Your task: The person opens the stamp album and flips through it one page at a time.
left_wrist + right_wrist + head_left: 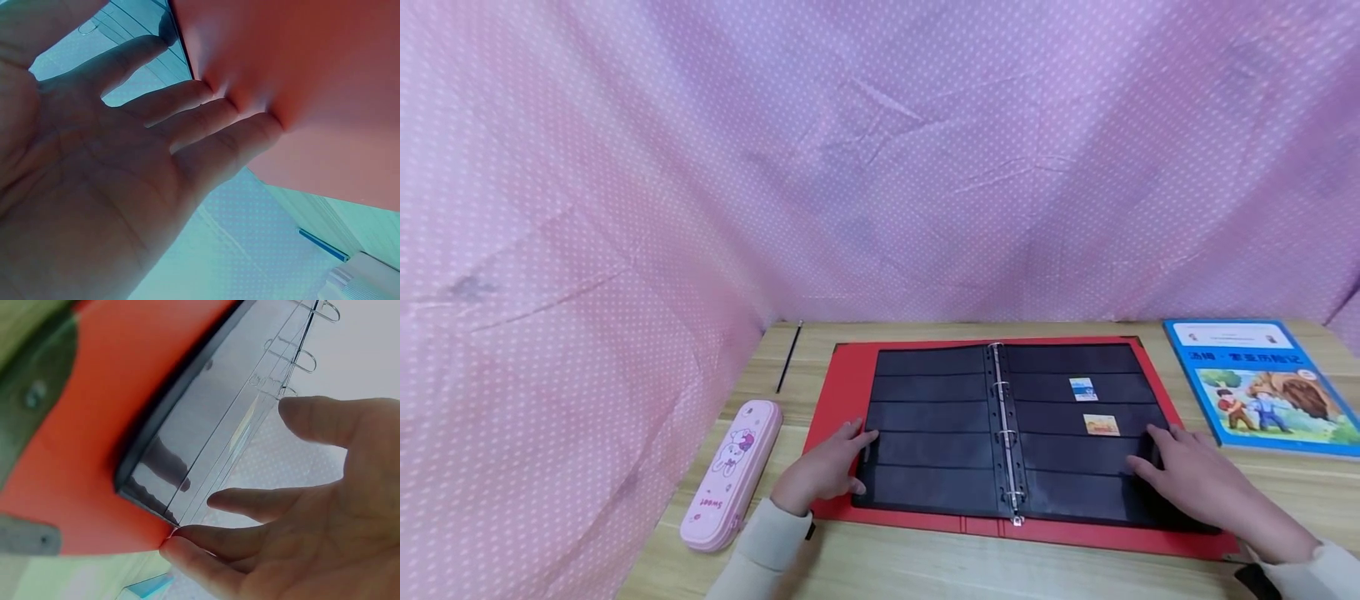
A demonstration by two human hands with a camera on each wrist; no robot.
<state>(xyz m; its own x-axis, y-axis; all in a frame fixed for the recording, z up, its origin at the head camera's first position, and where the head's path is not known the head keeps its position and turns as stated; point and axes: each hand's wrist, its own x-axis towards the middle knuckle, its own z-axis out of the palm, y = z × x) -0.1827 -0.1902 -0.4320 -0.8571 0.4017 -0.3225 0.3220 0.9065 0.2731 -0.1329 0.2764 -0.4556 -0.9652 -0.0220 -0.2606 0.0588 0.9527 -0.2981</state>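
A red ring binder (838, 400) lies spread flat, with black pocket pages on either side of its metal rings (1006, 437). Two small stamps sit in pockets of the right page: a blue and white stamp (1083, 389) and, lower, a yellowish stamp (1101, 425). At the binder's left edge, my left hand (827, 468) rests fingertips on the red cover, fingers spread, index reaching the black page. My right hand (1195, 479) lies over the right page's outer edge; in the right wrist view its fairly straight fingers touch near the page corner.
To the left lie a pink pencil case (733, 475) with a cartoon print and a thin dark pencil (789, 357). A blue picture-covered book (1243, 358) lies at the right. Behind the wooden table (925, 567) hangs a pink dotted cloth (880, 167).
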